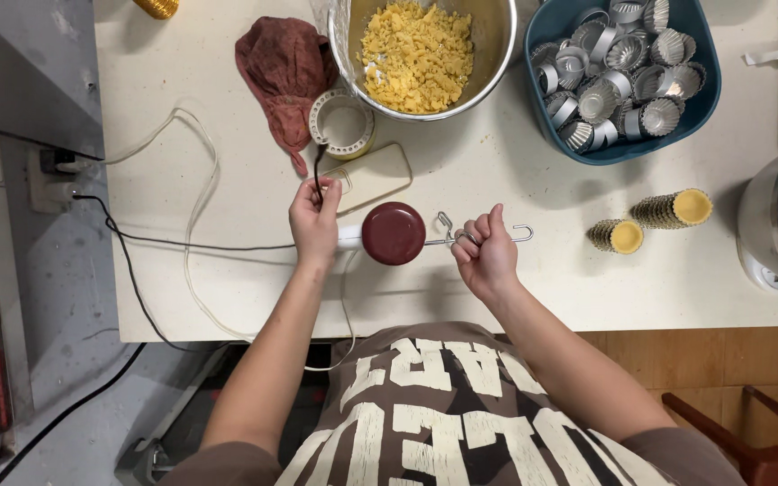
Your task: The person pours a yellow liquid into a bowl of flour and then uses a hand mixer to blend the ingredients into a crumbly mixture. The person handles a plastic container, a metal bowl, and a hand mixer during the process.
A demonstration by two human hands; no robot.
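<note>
**Head view: both your hands closed over a hand mixer on the cream table**

Your left hand (314, 219) pinches a thin dark cord (318, 162) between fingertips, just beside the mixer's white handle. Your right hand (484, 250) is fisted around bent wire beaters (488, 236), their shiny ends poking out either side. Between your hands lies the hand mixer (389, 234), its rounded maroon body glossy. Beyond it, a steel bowl (488, 63) holds crumbly yellow dough, and a teal tub (677, 126) is heaped with fluted metal tart tins. A crumpled reddish cloth (285, 67) lies to the left.
</note>
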